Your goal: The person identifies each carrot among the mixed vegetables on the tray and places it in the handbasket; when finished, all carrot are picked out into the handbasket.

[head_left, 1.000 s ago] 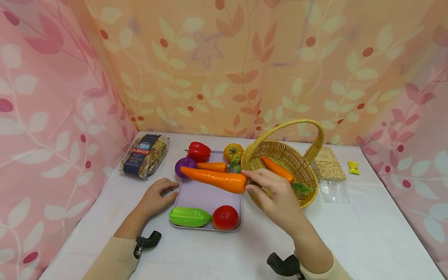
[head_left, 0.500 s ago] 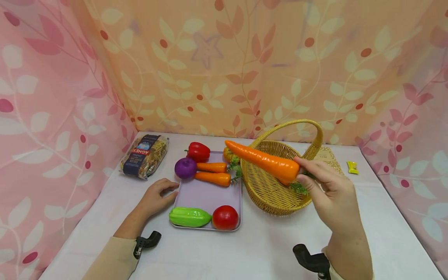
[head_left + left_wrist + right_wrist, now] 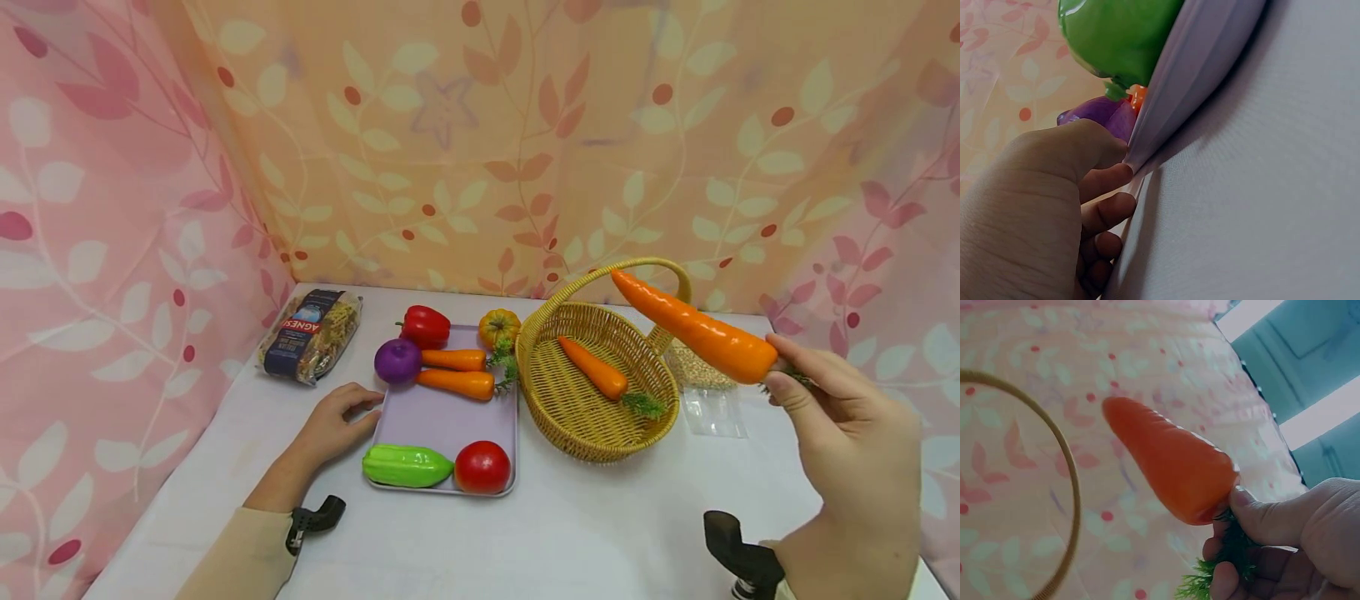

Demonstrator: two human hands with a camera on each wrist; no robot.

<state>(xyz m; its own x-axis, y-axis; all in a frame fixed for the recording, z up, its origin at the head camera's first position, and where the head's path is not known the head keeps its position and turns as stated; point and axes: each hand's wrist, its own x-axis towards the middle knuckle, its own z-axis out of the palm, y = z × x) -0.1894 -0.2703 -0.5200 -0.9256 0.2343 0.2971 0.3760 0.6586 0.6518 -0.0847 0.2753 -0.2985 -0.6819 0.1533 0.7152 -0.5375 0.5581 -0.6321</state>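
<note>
My right hand [image 3: 847, 442] holds a large orange carrot [image 3: 693, 325] up in the air, right of the basket. Thumb and fingers pinch its green leafy top [image 3: 1232, 550], and the tip points up and left. Another carrot [image 3: 592, 367] lies in the yellow wicker basket [image 3: 592, 450]. My left hand [image 3: 333, 425] rests at the left edge of the lilac tray [image 3: 427, 421], its fingertips right at the rim. On the tray are two small carrots [image 3: 456, 384], a purple round vegetable [image 3: 397, 361], a red bell pepper [image 3: 425, 326], a small pumpkin [image 3: 499, 328], a green ridged vegetable [image 3: 407, 466] and a tomato [image 3: 483, 467].
A bag of pasta [image 3: 309, 336] lies at the back left of the white table [image 3: 570, 542]. Behind the basket's right side is a clear bag of grains [image 3: 701, 371]. The basket's tall handle [image 3: 652, 262] arches over it.
The right hand has carried the large carrot from above the tray, across the basket, to the right. The basket and its carrot are in fuller view now. My left hand stays in place.
</note>
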